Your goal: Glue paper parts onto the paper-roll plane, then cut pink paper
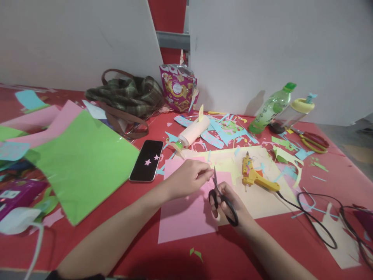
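My right hand [236, 206] holds black-handled scissors [215, 179], fingers through the loops and blades pointing up and away from me. Close to the blade tips, my left hand [188, 179] is closed in a pinch. Whatever is between its fingertips is too small to make out, perhaps a bit of pink paper. Beneath both hands lies pink paper [177, 223], partly over a cream sheet [262, 206]. On a black phone [142, 169] left of my left hand rest two small pink paper stars [148, 162]. A yellow glue gun [253, 177] lies right of the scissors.
Green sheets [87, 163] spread across the left. A plaid bag [125, 95], snack pouch [178, 87], and pale roll [194, 131] stand or lie behind. Farther right are a green bottle [274, 107], clear cup [291, 114], pliers [314, 142] and a black cord [317, 221]. Paper scraps surround them.
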`<state>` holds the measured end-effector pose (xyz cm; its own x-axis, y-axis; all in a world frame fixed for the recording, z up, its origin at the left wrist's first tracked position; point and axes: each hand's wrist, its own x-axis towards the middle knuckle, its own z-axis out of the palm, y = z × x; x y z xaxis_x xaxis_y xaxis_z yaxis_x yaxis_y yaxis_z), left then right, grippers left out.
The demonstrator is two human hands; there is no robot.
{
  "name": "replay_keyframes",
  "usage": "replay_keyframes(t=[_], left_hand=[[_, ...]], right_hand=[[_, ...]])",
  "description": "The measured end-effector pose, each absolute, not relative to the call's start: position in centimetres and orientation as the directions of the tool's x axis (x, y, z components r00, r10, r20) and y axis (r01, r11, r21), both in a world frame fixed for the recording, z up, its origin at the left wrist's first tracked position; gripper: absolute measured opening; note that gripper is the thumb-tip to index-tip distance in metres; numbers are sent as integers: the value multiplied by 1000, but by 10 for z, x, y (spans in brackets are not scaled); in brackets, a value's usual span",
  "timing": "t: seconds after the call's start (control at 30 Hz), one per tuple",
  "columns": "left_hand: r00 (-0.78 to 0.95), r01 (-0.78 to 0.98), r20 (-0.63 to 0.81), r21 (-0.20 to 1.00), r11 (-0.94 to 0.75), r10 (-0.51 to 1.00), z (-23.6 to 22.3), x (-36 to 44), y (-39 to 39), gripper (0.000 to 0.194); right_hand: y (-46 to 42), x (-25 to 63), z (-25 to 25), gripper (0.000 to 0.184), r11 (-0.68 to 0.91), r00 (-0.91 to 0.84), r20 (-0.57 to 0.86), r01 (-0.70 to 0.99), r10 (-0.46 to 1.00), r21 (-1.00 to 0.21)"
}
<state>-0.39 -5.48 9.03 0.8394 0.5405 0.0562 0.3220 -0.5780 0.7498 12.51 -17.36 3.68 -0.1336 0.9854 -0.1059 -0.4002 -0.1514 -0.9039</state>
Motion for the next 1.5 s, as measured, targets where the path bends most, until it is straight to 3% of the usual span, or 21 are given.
replay_keyframes(t=[0.37, 0.93, 1.5], left_hand=[[820, 283, 20, 855, -435, 572, 96, -2, -59, 28], [811, 316, -55, 879, -358, 582, 89, 0, -60, 28], [659, 172, -42, 980, -96, 751, 75, 14, -84, 28]], right_hand=[[-173, 124, 37, 33, -165, -109, -129, -434, 986, -886], [-173, 126, 28, 32, -127, -112, -86, -438, 990, -890], [-171, 124, 29, 29, -56, -48, -39, -427, 998, -903]])
